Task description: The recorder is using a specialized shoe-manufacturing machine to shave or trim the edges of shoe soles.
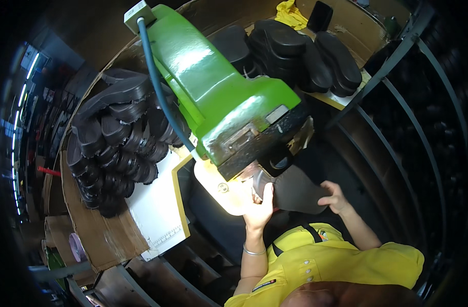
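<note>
A dark shoe sole (301, 190) is held between my two hands, just below the black front of a green machine (208, 66). My left hand (259, 209) grips the sole's near-left end, thumb up along its edge, with the other fingers partly hidden. At the sole's right end, my right hand (336, 198) pinches the rim between thumb and fingers. The sole's far end goes under the machine's black head (267, 148), where contact cannot be made out. Beside my left hand is a brightly lit pale plate (218, 190) with a round fitting.
Many dark soles with ragged edges (116, 133) are heaped at the left against cardboard (85, 225). More soles (280, 46) stand at the far right of the machine, near a yellow cloth (291, 14). A white board (160, 204) lies left; metal rack bars (397, 97) curve along the right.
</note>
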Demonstrator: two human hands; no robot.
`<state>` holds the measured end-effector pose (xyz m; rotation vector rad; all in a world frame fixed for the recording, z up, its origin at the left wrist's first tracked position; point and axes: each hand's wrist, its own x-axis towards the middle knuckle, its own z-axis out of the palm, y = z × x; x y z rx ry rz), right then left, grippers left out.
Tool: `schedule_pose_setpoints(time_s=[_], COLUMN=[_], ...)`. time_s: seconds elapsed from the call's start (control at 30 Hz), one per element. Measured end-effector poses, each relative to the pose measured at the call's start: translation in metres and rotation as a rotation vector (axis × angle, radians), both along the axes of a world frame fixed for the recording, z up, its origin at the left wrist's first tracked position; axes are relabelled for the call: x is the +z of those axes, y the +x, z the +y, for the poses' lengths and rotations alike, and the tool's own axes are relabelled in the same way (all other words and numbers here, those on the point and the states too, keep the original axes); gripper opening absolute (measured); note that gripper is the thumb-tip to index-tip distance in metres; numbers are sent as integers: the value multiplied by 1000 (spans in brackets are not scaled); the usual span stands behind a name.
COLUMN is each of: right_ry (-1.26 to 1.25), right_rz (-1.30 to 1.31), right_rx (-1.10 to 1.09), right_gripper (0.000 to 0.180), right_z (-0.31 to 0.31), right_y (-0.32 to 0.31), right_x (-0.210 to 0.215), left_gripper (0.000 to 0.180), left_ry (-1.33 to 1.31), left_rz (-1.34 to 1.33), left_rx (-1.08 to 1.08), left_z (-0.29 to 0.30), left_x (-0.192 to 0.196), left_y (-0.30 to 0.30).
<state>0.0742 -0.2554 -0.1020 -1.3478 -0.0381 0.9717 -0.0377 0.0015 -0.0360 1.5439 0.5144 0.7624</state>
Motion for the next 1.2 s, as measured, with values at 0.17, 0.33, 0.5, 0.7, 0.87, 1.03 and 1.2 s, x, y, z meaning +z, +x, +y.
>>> schedule_pose_setpoints(time_s=[0.17,0.33,0.5,0.7,0.87,1.03,1.2], right_ry=[156,282,275,350,304,248,215], right_rz=[-57,-242,-361,-396,-421,-562,-599], right_rx=[-504,-565,-343,-313,-413,-310,-166], right_gripper=[55,41,39,45,44,42,43], right_z=[5,51,74,57,50,78,108], right_y=[34,72,105,118,130,137,140], right_x=[31,86,96,78,94,135,152], left_gripper=[38,40,37,38,38,39,40], left_ry=[-260,-284,62,34,34,-64,-214], left_rz=[-38,-79,12,-58,-73,-130,-158], left_rx=[-115,9,143,199,249,218,98], left_z=[-6,-13,9,17,10,11,18], left_x=[24,25,6,23,19,22,26], left_y=[6,11,1,11,28,23,5])
